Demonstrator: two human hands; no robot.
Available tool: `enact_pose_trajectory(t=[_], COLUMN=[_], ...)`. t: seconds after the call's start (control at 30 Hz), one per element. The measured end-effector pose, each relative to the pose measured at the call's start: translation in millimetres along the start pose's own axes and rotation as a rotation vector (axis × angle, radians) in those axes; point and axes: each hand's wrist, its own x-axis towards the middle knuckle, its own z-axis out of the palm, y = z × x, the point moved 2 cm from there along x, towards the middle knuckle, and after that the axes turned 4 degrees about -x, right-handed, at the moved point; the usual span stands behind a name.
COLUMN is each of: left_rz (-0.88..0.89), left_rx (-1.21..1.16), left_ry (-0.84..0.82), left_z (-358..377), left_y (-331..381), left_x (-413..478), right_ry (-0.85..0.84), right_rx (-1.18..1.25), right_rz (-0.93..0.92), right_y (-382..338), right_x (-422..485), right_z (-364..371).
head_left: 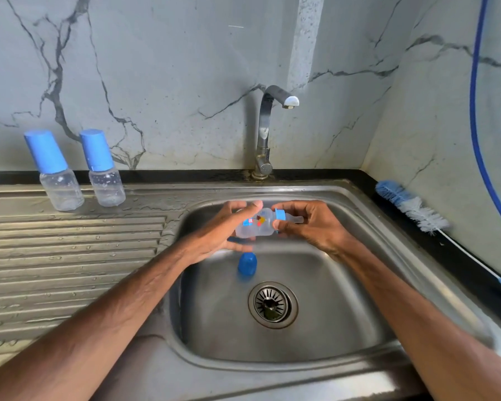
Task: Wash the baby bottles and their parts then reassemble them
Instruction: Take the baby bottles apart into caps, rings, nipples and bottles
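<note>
bottle (pixel 256 225) print blurred, colour pic only, no legible txt anywhere

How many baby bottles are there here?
3: two capped bottles stand on the drainboard; a third bottle is held by left hand and right hand over the sink.

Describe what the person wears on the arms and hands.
The left arm and right arm are bare as far as the frame shows: no sleeves. The left hand and right hand wear no gloves; no watch, bracelet or ring is visible, though the left hand is slightly blurred.
</note>
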Motion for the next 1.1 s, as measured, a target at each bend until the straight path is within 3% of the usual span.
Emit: enact_pose_trajectory(t=[0.17, 0.4, 0.6, 0.7, 0.87, 1.1], left_rz=[0.184, -0.021, 0.094, 0.161, -0.013, 0.054], left_rx=[0.03, 0.244, 0.102, 0.177, 0.284, 0.202], left_ry=[0.013, 0.091, 0.012, 0.033, -0.006, -0.061], left_z=[-4, -5, -6, -8, -7, -9], left_y=[6, 5, 2, 5, 8, 6], left_x=[0, -7, 1, 2, -7, -2], right_ry=[0.027, -0.032, -0.014, -0.006, -0.039, -0.066], right_rx=[0.121, 0.075, 0.134, 0.152, 0.172, 0.158], right_rz=[0.061, 0.018, 0.041, 0.047, 0.036, 0.036], right_y=[5, 1, 4, 4, 2, 2], right_x=[1, -2, 0, 0, -1, 0], right_z=[-8, -4, -6, -7, -7, -4])
